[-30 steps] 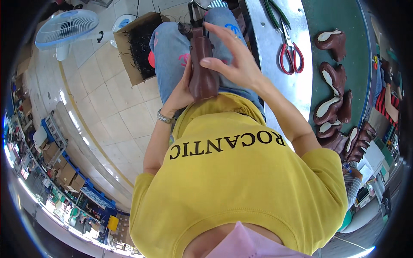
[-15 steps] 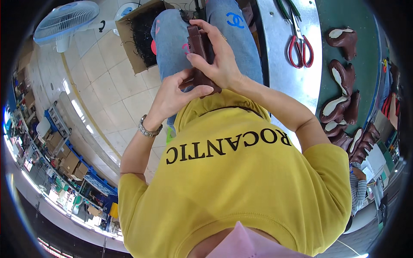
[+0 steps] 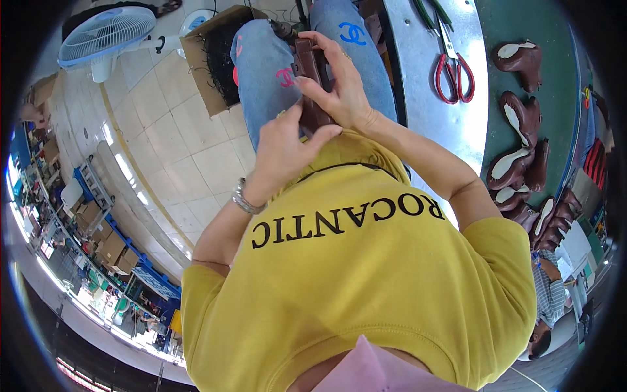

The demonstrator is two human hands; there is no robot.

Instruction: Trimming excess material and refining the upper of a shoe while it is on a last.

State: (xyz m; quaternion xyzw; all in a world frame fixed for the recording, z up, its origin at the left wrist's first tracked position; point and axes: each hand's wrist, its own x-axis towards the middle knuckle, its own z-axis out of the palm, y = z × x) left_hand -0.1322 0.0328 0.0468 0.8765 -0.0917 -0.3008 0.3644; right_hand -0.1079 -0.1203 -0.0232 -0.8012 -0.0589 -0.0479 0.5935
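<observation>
A dark brown leather shoe piece (image 3: 312,85) lies over my lap between my jeans-clad legs. My left hand (image 3: 284,147) grips its near end, fingers curled around it, with a metal watch on the wrist. My right hand (image 3: 339,85) covers the piece from the right, fingers wrapped over its far part. Most of the piece is hidden under the two hands. My yellow shirt fills the lower half of the view.
A metal-topped bench (image 3: 431,98) at right carries red-handled scissors (image 3: 454,75). Beyond it, several brown shoe uppers (image 3: 516,163) lie on a green mat (image 3: 555,98). A cardboard box (image 3: 215,72) and a blue floor fan (image 3: 108,36) stand on the tiled floor at left.
My left hand has slid up from under the piece onto its near end. My right hand has shifted further along it, and the piece now lies higher in view.
</observation>
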